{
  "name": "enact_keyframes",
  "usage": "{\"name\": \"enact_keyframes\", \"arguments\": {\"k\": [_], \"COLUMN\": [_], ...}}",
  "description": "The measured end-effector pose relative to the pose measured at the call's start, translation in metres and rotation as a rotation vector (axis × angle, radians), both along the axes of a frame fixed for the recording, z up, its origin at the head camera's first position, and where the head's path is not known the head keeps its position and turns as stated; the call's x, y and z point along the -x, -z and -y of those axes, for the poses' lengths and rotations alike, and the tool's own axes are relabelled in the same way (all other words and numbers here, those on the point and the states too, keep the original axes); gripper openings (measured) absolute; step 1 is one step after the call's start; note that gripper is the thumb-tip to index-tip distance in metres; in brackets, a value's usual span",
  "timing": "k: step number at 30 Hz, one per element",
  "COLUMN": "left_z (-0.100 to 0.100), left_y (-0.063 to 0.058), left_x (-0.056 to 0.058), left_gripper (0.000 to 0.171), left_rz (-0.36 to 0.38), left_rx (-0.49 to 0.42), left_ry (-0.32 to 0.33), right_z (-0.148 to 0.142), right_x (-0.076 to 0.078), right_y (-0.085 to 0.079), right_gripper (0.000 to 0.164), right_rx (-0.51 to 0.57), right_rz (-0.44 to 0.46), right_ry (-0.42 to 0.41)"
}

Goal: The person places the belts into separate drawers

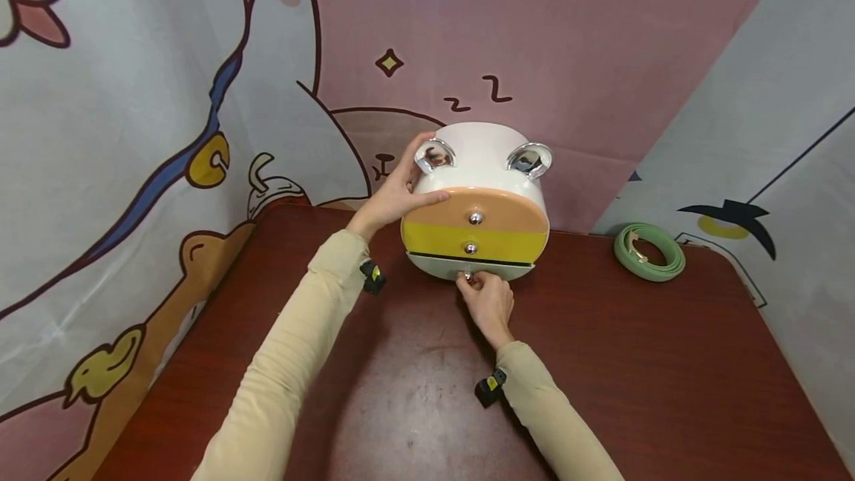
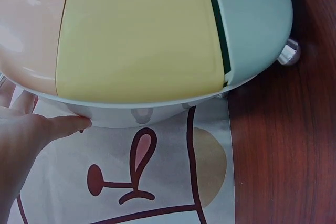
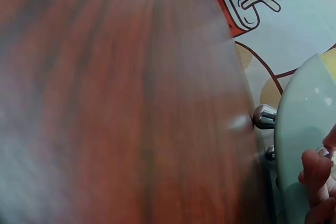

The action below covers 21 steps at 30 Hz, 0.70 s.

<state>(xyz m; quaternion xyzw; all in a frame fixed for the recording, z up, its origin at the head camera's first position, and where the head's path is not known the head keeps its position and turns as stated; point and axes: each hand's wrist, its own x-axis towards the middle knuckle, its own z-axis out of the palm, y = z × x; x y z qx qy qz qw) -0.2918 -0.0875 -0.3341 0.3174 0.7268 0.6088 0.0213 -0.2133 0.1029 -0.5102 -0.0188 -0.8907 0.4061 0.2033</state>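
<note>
A rounded white drawer box [image 1: 481, 158] with two silver ears stands at the back of the table. Its front has an orange drawer [image 1: 508, 206], a yellow drawer [image 1: 427, 240] and a pale green bottom drawer [image 1: 427, 264]. A dark gap shows above the green drawer, which sits slightly out. My left hand [image 1: 399, 195] holds the box's upper left side near one ear, with the thumb at the front edge. My right hand [image 1: 490, 303] pinches the silver knob [image 1: 467, 275] of the green drawer. In the right wrist view its fingers [image 3: 316, 169] partly hide that knob.
A coiled green belt [image 1: 649, 252] with a gold buckle lies at the right rear of the table. Short silver feet [image 3: 264, 116] lift the box off the brown wooden tabletop [image 1: 401, 392]. A cartoon-printed cloth [image 1: 568, 36] hangs close behind and at the sides.
</note>
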Motion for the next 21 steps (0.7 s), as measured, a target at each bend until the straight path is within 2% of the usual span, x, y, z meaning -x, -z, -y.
{"name": "enact_keyframes", "arguments": {"k": [11,21], "left_z": [0.000,-0.001], "left_y": [-0.001,0.001], "left_x": [0.000,0.001], "left_gripper": [0.092,0.091], "left_rz": [0.007,0.012], "left_rx": [0.005,-0.012], "left_ry": [-0.009,0.001], "right_z": [-0.001,-0.006], "right_x": [-0.018,-0.028], "right_y": [-0.004,-0.006], "right_gripper": [0.034,0.032], "right_rx": [-0.040,-0.134], "right_rz": [0.041,0.012], "right_ry": [0.011,-0.062]}}
